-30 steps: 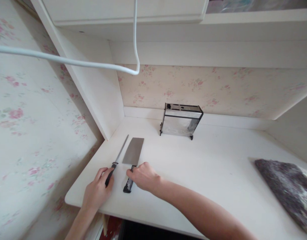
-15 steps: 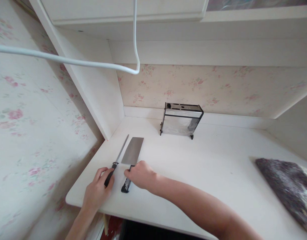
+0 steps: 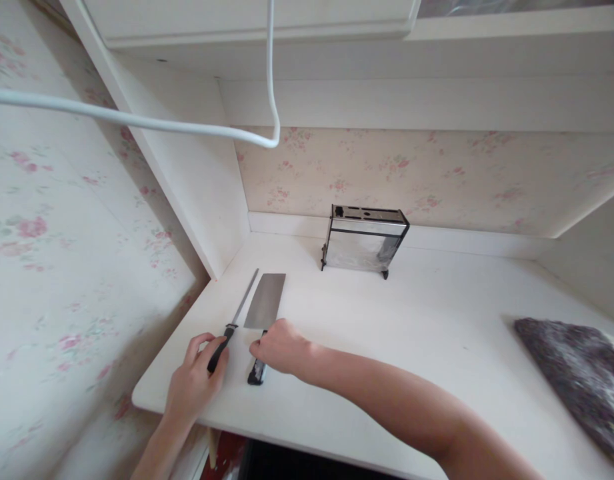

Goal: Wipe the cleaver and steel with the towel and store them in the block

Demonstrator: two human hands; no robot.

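At the left end of the white desk lies a sharpening steel, a thin grey rod with a black handle. My left hand is closed round that handle. Just to its right is a cleaver with a broad grey blade pointing away from me. My right hand grips the upper part of the cleaver's black handle, whose worn butt end sticks out toward me. The two tools lie side by side without touching, and my right fingertips are partly hidden.
A narrow metal-and-clear-panel knife block stands near the back wall. A dark, furry-looking item lies at the right. A white cable hangs across the upper left, below a white cabinet. The desk's front edge is close to me.
The cleaver has turned slightly, its handle end shifting a little right and its blade tip a little left, with my right hand on it. My left hand stays in place.
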